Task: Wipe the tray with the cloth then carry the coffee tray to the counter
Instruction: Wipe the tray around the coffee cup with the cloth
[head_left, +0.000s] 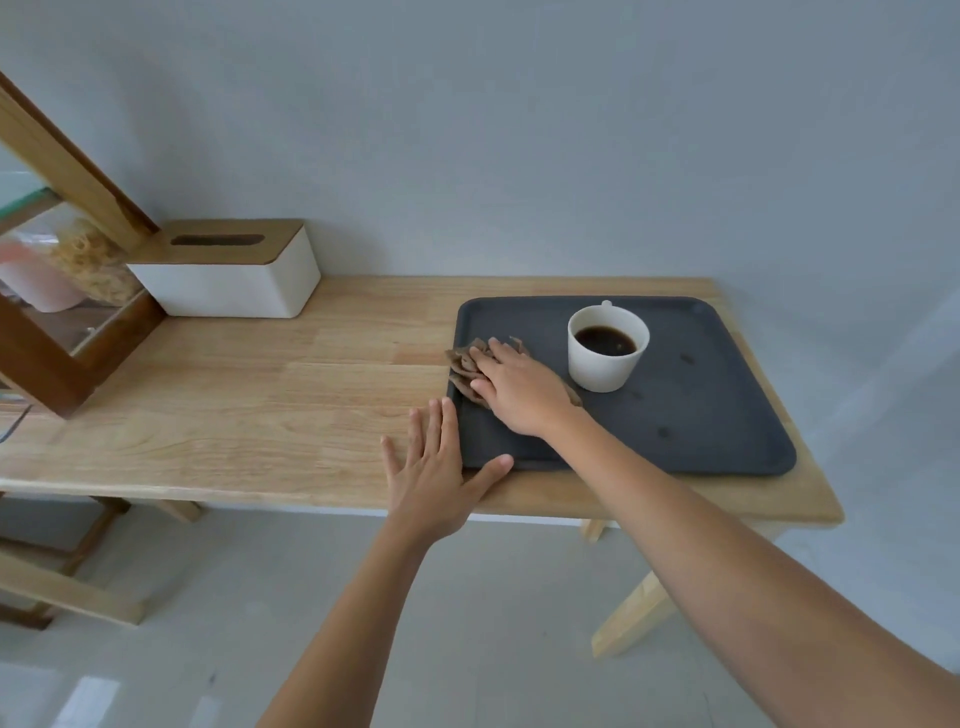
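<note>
A dark grey tray (701, 415) lies on the right part of a wooden table (260, 395). A white cup of black coffee (607, 347) stands on the tray's far half. A crumpled brown cloth (462, 366) lies on the tray's left side and overhangs its left rim. My right hand (522, 387) presses flat on the cloth, just left of the cup. My left hand (439, 470) rests open on the table at the tray's near left corner, its thumb against the front rim.
A white tissue box with a wooden lid (228, 270) stands at the back left of the table. A wood-framed glass cabinet (57, 291) sits at the far left. The wall runs right behind the table. The table's right edge is close to the tray.
</note>
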